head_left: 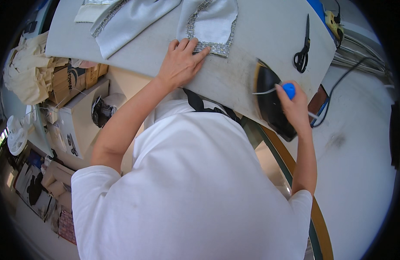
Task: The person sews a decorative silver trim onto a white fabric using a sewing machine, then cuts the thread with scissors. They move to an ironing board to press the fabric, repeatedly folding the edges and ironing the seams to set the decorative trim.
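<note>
My right hand (298,106) is wrapped round the handle of a dark clothes iron (268,97), which has a blue knob at the handle's front. The iron is over the near right part of the pale table (247,80), apart from the cloth; I cannot tell whether its sole touches the surface. My left hand (179,64) lies with outstretched fingers on the near edge of a white fabric piece (214,26) with grey sparkly trim. Left of it lies another white piece (130,28) with similar trim.
Black-handled scissors (301,58) lie at the table's right. A dark cord (338,82) loops beyond the right edge, near a yellowish power strip (333,24). Below the table's left side are a cardboard box (72,80), crumpled beige cloth (29,69) and a white fan (18,135).
</note>
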Tool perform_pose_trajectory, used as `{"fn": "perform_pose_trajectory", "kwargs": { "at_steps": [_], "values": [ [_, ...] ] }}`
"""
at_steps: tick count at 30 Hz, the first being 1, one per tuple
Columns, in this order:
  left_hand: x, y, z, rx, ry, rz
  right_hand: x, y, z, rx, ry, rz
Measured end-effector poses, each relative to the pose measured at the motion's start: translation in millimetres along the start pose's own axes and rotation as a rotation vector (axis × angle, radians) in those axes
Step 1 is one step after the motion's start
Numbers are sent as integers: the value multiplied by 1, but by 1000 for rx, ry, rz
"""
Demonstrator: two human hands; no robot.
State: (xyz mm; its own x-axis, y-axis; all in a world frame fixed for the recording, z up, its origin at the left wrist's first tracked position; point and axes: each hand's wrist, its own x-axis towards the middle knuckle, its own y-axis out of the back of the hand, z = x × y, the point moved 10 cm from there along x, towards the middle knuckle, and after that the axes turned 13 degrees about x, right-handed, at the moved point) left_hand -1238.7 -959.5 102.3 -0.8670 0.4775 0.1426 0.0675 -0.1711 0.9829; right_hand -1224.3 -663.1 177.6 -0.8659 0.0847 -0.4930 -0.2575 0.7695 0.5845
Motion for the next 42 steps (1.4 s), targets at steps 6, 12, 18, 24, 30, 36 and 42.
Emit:
{"fn": "perform_pose_trajectory", "kwargs": {
  "at_steps": [6,12,18,24,30,36,42],
  "values": [
    [-1,-2,-1,16,22,13,15,-108,-100,-355,374,-111],
    [-19,0,-29,-44,81,146,32,-108,-83,-363,187,-45],
    [-32,-7,-41,-95,102,168,33,-146,-112,-353,360,-170],
    [-53,5,-82,-222,548,279,36,-155,-119,-424,335,-142],
    [-42,-10,-78,-176,604,189,37,-136,-103,-437,262,-133],
    [-44,-16,-81,-242,559,183,38,-149,-124,-396,378,-255],
    [-68,-16,-112,-644,776,380,30,-208,-158,-521,501,-359]
  ]
}}
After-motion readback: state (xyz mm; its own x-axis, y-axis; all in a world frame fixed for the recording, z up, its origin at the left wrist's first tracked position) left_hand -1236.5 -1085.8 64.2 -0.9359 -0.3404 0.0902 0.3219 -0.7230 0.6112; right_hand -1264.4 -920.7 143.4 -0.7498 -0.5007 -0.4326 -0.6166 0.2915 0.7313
